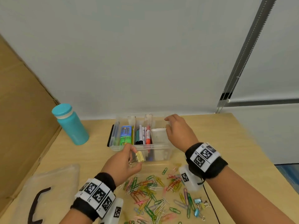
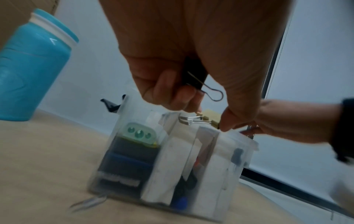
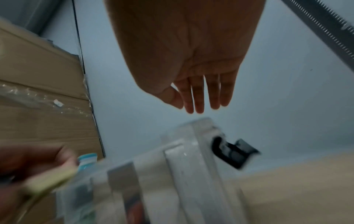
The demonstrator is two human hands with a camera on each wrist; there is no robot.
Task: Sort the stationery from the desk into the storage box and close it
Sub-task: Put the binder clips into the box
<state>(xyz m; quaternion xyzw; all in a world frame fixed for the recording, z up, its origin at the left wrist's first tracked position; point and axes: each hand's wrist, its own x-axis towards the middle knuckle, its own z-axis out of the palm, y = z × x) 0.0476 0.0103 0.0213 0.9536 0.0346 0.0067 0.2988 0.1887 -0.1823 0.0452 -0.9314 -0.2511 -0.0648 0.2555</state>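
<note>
A clear storage box with dividers stands open at the back of the desk, with markers and a green-blue case inside. My left hand pinches a yellow binder clip just in front of the box's near wall. In the left wrist view the yellow binder clip sits at the fingertips and a black binder clip is tucked in the palm. My right hand hovers over the box's right compartment. Its fingers are straight and hold nothing. Coloured paper clips lie scattered on the desk.
The box's clear lid with a black handle lies at the front left. A teal bottle stands left of the box, beside a cardboard panel. Small binder clips lie at the front right. A black latch hangs on the box's end.
</note>
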